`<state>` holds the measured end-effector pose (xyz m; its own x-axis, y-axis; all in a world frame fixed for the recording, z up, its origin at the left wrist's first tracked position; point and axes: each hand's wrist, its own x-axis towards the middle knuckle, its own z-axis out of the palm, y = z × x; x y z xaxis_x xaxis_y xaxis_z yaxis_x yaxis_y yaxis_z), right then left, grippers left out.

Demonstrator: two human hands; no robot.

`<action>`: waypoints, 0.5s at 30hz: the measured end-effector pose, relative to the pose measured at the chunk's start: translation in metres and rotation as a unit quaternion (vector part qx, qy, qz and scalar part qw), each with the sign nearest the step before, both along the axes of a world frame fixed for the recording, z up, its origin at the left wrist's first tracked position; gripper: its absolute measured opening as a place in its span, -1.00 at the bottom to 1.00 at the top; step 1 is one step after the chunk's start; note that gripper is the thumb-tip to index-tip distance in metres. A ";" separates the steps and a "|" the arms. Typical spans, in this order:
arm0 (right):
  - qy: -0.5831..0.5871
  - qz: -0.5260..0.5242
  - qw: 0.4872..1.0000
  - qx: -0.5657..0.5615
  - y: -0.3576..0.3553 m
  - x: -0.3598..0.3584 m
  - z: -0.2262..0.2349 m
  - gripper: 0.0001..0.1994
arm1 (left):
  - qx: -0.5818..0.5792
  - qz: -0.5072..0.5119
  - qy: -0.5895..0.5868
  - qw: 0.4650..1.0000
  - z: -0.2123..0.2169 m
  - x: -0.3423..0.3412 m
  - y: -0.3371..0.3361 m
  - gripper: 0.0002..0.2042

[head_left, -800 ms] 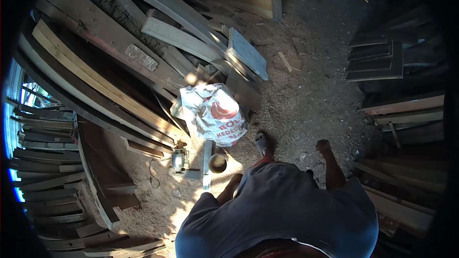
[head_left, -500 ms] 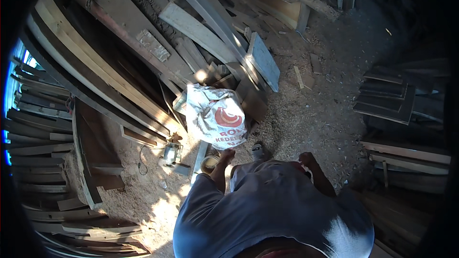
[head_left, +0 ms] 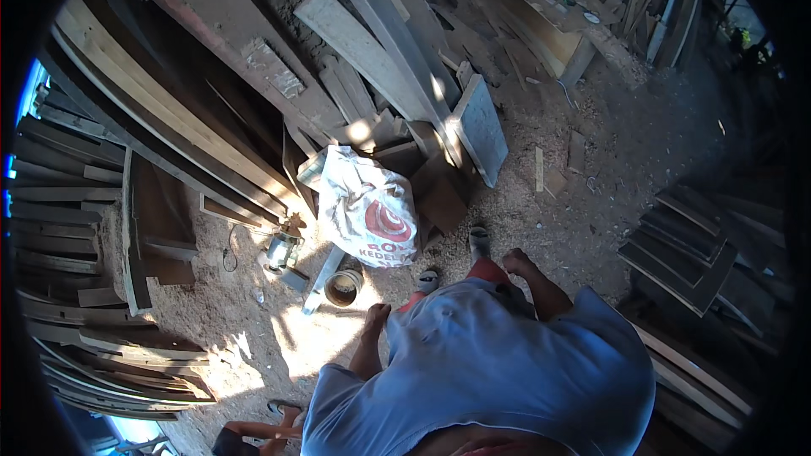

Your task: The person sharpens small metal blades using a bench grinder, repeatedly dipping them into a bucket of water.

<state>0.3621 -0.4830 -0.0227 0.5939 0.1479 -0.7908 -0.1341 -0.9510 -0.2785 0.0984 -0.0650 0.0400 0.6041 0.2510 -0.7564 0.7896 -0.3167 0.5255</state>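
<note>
Hanging apart, left hand and right hand have grips I cannot tell. Beyond the left, bucket and sack sit untouched.

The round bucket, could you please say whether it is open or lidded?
Open: the round bucket shows its inside, with no lid across.

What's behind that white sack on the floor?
Beyond the white sack I see jumbled wood offcuts, with a brown panel to its right. The ground directly underneath is covered, and anything inside the sack is hidden.
</note>
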 end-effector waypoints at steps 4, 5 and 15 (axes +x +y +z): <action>-0.107 0.196 0.970 0.095 0.022 0.116 0.029 -0.63 | -0.011 0.264 0.093 0.960 -0.004 -0.041 -0.044 -0.67; -0.198 0.271 0.936 0.105 0.020 0.147 0.032 -0.69 | -0.025 0.305 0.089 0.948 -0.001 -0.031 -0.063 -0.67; -0.159 0.214 0.954 0.139 0.172 0.288 0.104 -0.49 | -0.020 0.315 0.015 0.949 0.029 0.061 -0.212 -0.59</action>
